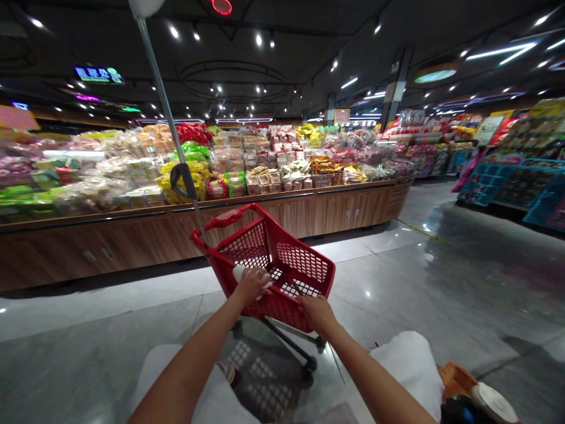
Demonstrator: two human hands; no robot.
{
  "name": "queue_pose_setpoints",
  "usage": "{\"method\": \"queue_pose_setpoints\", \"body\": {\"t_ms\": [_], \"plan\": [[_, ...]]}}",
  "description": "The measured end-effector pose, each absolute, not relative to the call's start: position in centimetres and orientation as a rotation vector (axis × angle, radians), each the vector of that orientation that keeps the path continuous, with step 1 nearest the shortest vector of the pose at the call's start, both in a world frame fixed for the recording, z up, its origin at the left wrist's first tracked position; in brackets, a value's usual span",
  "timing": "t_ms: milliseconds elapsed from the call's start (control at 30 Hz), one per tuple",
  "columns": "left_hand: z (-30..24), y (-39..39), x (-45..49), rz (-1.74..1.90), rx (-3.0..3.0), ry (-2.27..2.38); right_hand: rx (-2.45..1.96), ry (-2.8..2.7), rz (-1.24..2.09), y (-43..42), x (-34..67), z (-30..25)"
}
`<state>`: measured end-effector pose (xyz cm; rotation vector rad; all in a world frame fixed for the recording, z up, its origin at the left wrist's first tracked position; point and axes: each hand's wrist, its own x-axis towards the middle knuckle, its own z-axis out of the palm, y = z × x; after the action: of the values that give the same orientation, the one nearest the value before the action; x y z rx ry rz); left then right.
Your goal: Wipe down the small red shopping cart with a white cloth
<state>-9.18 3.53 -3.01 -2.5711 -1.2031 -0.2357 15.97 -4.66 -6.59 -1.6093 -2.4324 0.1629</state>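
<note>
A: Wood table (282,218), snack packs (265,176) piled on top. What's held?
B: Red cart (286,259) on floor (441,282), near it. Left hand (251,285), right hand (316,312) on near rim, fingers (260,278) curled round it, probably for steady steering.

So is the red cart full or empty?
Looks empty: the red cart has bare mesh walls and floor; the left hand and right hand grip its near edge.

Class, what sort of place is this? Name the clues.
Probably a supermarket: the left hand and right hand grip a red shopping cart near a wooden display counter piled with packaged snacks.
</note>
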Motion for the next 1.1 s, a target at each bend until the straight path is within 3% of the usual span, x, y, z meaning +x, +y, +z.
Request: {"method": "queue_pose_setpoints", "body": {"t_ms": [233,533,933,1100], "plan": [[-4.3,1.0,-1.7,-0.248,-2.628,-1.042,-1.802,-2.253,0.184,-2.7,15.0,-5.6],[1.1,2.8,-12.8,-0.188,-2.484,-1.018,-1.84,-2.325,0.138,-2.6,19.7,-5.2],[-4.8,0.7,-0.5,-0.277,-2.547,-1.079,-1.805,-2.218,0.101,-3.0,16.9,-5.5],[-3.9,1.7,-3.1,-0.127,-2.577,-0.878,-1.794,-2.277,0.151,-2.3,17.5,-5.0]]}}
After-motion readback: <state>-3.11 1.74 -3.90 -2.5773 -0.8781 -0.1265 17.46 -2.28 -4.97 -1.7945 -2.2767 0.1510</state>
